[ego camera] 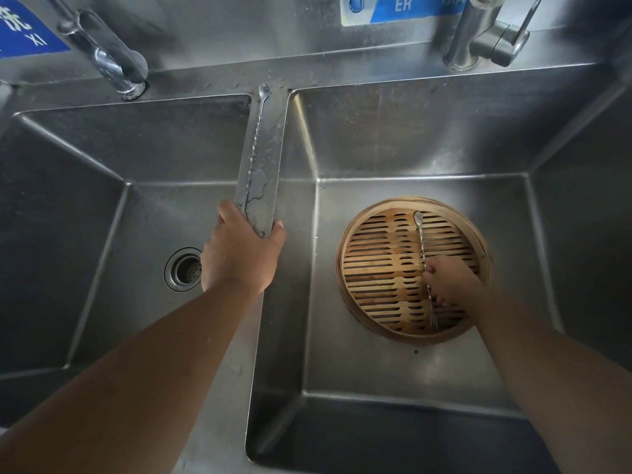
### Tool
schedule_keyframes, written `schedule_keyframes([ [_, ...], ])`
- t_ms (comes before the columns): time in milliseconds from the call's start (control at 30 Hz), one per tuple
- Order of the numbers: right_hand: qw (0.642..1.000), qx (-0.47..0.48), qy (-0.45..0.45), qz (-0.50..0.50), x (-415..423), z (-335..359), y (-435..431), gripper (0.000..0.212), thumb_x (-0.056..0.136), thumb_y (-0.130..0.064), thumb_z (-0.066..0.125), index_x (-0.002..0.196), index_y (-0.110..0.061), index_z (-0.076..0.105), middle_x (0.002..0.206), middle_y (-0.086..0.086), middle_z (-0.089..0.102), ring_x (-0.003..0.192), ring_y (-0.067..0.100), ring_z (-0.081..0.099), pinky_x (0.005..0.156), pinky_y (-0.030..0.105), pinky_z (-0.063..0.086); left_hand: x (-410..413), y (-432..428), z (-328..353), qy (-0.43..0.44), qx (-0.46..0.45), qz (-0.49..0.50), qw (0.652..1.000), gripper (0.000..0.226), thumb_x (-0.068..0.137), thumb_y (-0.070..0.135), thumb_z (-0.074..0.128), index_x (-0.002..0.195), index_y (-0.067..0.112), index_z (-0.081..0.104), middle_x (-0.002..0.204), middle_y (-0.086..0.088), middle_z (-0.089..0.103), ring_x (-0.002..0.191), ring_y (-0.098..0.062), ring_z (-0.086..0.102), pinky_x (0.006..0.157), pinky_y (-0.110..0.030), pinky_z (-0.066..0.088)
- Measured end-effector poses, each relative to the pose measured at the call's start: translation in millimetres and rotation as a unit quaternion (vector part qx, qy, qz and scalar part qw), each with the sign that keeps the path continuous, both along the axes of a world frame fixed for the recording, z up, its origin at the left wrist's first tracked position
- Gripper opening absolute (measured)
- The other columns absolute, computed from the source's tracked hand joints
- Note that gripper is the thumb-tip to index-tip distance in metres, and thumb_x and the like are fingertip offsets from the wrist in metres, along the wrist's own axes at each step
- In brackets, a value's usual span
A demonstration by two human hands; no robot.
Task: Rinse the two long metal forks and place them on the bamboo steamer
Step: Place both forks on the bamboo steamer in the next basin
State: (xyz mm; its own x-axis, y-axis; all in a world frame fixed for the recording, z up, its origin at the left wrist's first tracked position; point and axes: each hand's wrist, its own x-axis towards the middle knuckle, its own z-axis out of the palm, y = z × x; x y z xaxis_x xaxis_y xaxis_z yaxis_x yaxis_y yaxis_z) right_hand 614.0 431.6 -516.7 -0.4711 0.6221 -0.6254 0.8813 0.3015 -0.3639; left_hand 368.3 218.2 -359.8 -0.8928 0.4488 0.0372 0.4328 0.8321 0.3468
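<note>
Meanwhile the right hand (448,280) is pinching one fork (424,265) over the steamer (355,230); the left hand (239,254) is gripping the divider (270,138) beside the other fork (254,138).

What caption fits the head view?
Right hand lays one fork on the bamboo steamer; left hand reaches the other fork.

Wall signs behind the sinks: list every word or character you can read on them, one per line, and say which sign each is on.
"XI" – white letters on the blue sign at the upper left, behind the left tap.
One white Chinese character above "XI" on that sign – cut off by the frame edge, not readable.
"ER" – white letters on the blue and white sign at the top, beside a water-drop symbol.
"DIA" – further right on that sign, blurred and partly hidden; uncertain.
</note>
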Motion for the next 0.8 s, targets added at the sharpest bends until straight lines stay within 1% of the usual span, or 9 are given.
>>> schedule_keyframes([
  [67,1.0,-0.005,-0.001,0.001,-0.4,-0.4,0.3,0.019,0.097,-0.014,0.052,0.079,-0.011,0.06,0.069,0.01,0.069,0.053,0.02,0.068,0.049,0.028,0.058,0.0,0.3,-0.3,-0.001,0.001,0.0,1.0,0.051,0.08,0.059,0.059,0.1,0.017,0.038,0.091,-0.007,0.064,0.077,-0.036,0.062,0.064,-0.038,0.044],
  [167,1.0,-0.013,-0.002,-0.003,-0.8,-1.4,0.8,0.019,0.097,-0.013,0.051,0.081,-0.011,0.06,0.07,0.011,0.07,0.053,0.021,0.069,0.046,0.025,0.055,-0.1,0.4,-0.3,-0.003,0.001,0.001,1.0,0.051,0.08,0.059,0.059,0.1,0.017,0.038,0.092,-0.007,0.064,0.078,-0.036,0.062,0.064,-0.038,0.044],
  [367,1.0,-0.022,-0.007,-0.011,-1.7,-1.3,1.3,0.019,0.097,-0.012,0.052,0.08,-0.011,0.06,0.071,0.011,0.07,0.053,0.019,0.069,0.045,0.022,0.051,0.1,0.5,1.1,-0.003,0.001,0.002,1.0,0.052,0.08,0.059,0.059,0.101,0.016,0.038,0.092,-0.007,0.063,0.078,-0.036,0.062,0.064,-0.038,0.045],
  [500,0.999,-0.032,-0.012,-0.013,-2.6,-0.8,1.7,0.018,0.096,-0.01,0.051,0.081,-0.01,0.06,0.073,0.013,0.071,0.055,0.021,0.07,0.045,0.023,0.051,0.3,0.6,0.9,-0.008,0.003,0.0,1.0,0.051,0.08,0.058,0.059,0.099,0.016,0.038,0.091,-0.006,0.063,0.078,-0.036,0.061,0.065,-0.039,0.046],
  [600,0.999,-0.025,-0.01,-0.019,-2.5,-1.2,1.5,0.018,0.096,-0.011,0.053,0.08,-0.01,0.061,0.07,0.011,0.071,0.053,0.019,0.07,0.045,0.023,0.051,-0.1,0.9,1.1,-0.01,0.0,0.006,1.0,0.051,0.08,0.058,0.06,0.099,0.017,0.037,0.09,-0.005,0.062,0.077,-0.035,0.061,0.064,-0.038,0.043],
  [800,0.999,-0.022,-0.009,-0.028,-2.3,-3.0,1.5,0.019,0.097,-0.011,0.054,0.08,-0.011,0.063,0.068,0.01,0.071,0.052,0.018,0.07,0.044,0.02,0.052,0.4,0.7,1.8,-0.017,-0.001,0.004,1.0,0.05,0.08,0.058,0.059,0.099,0.017,0.037,0.092,-0.006,0.063,0.079,-0.036,0.062,0.065,-0.039,0.045],
])
